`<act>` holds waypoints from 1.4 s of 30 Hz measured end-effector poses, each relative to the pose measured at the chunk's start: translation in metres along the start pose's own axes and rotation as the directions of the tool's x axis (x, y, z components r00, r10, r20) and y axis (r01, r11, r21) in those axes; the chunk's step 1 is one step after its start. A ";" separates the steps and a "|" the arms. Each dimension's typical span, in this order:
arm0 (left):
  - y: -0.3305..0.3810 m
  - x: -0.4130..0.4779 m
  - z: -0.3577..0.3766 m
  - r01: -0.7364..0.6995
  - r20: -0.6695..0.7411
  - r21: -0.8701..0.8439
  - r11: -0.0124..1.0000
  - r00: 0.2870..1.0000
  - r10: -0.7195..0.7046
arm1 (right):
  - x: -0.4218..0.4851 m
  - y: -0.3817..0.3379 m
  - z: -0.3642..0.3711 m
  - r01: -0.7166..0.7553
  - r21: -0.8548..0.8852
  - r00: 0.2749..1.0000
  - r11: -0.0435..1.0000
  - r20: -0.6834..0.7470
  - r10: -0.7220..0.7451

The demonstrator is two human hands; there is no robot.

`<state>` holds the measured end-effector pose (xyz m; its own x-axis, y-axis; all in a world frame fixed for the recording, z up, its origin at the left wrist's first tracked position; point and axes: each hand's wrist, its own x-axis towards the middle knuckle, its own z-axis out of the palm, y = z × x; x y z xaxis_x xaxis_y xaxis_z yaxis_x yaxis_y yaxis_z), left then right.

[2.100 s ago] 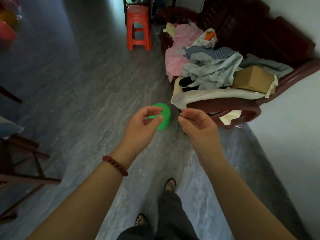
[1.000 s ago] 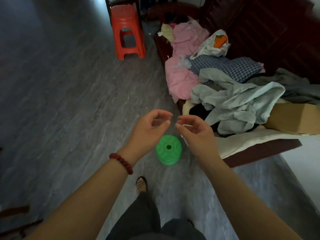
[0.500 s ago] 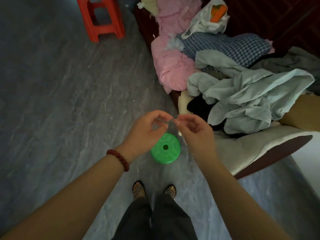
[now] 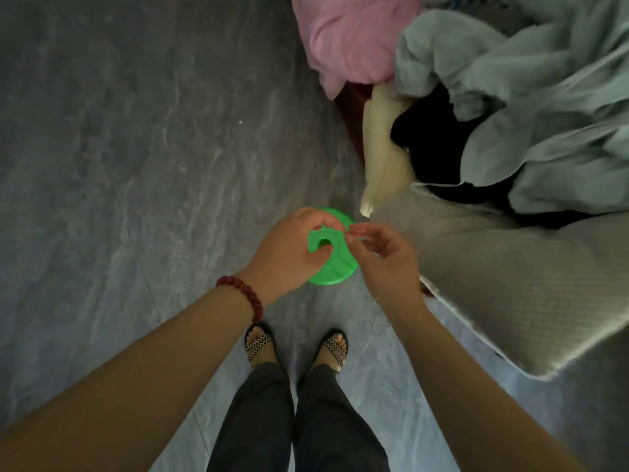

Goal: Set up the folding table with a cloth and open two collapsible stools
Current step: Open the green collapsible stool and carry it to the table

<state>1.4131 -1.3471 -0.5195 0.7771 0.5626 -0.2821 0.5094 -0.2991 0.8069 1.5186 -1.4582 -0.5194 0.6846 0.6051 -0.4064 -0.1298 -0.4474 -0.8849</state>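
A green collapsible stool, flat and round with a hole in its middle, lies on the grey floor just ahead of my feet. Both hands hover over it in the view. My left hand, with a red bead bracelet at the wrist, has thumb and forefinger curled into a ring, and the green shows through it. My right hand meets it fingertip to fingertip. Together they pinch a small pale scrap too small to identify. Whether either hand touches the stool is unclear. No folding table is in view.
A wooden sofa's edge on the right carries piled laundry: pink cloth, grey-green cloth, a cream piece and a beige quilted cover hanging over the front. Grey floor stretches to the left.
My view has tilted down and moved closer to the stool. The hands, still joined at the fingertips, now overlap the stool. The orange stool has left the frame.
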 end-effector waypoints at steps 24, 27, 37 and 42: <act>-0.240 0.110 0.154 -0.079 0.378 0.593 0.801 0.906 -0.190 | 0.160 0.281 0.095 0.139 -0.774 0.869 0.618 0.395 0.298; -0.248 0.111 0.155 -0.065 0.399 0.581 0.811 0.892 -0.215 | 0.163 0.288 0.096 0.128 -0.815 0.856 0.565 0.379 0.352; -0.205 0.094 0.127 0.013 0.291 0.592 0.805 0.929 -0.229 | 0.119 0.231 0.071 0.143 -0.837 0.886 0.528 0.346 0.309; -0.150 0.072 0.103 0.019 0.216 0.640 0.768 0.955 -0.203 | 0.080 0.178 0.057 0.124 -0.802 0.890 0.584 0.350 0.292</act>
<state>1.4304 -1.3412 -0.7141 0.7183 0.4318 -0.5455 0.6426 -0.7123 0.2823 1.5093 -1.4520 -0.7218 0.3201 0.6383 -0.7001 0.5840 -0.7148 -0.3847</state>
